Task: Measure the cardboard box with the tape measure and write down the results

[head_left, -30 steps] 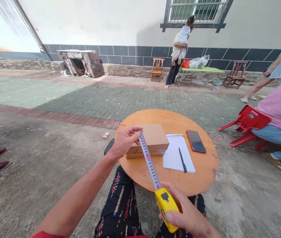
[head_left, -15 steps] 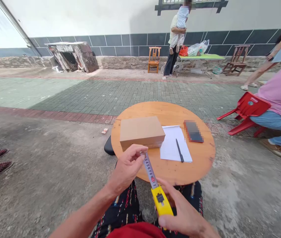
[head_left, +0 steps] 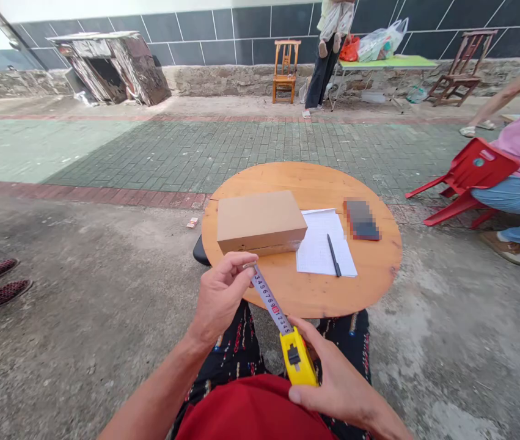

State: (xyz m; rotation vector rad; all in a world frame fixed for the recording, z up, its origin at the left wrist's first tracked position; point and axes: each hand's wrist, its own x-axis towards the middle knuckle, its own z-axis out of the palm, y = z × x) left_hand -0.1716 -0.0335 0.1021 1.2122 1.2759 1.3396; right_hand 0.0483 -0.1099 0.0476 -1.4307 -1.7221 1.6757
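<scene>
My right hand (head_left: 328, 373) grips a yellow tape measure (head_left: 298, 360) with a black button, held above my lap. A short length of silver blade (head_left: 269, 300) with black numbers runs from its mouth up to the left. My left hand (head_left: 223, 293) pinches the blade's free end between thumb and fingers. Just beyond those fingers, a closed brown cardboard box (head_left: 262, 220) lies on the round wooden table (head_left: 282, 177); the left fingertips overlap its near side in the view, and I cannot tell whether they touch it.
White lined paper (head_left: 317, 244) with a black pen (head_left: 333, 255) on it lies right of the box. A phone-like object (head_left: 361, 219) rests farther right. A person sits at the right on a red plastic chair (head_left: 477, 168). Someone's patterned shoes (head_left: 0, 290) show at left.
More blade shows between my hands, as my left hand has moved up and left. The view has tilted down. The box, paper and pen keep their places on the table.
</scene>
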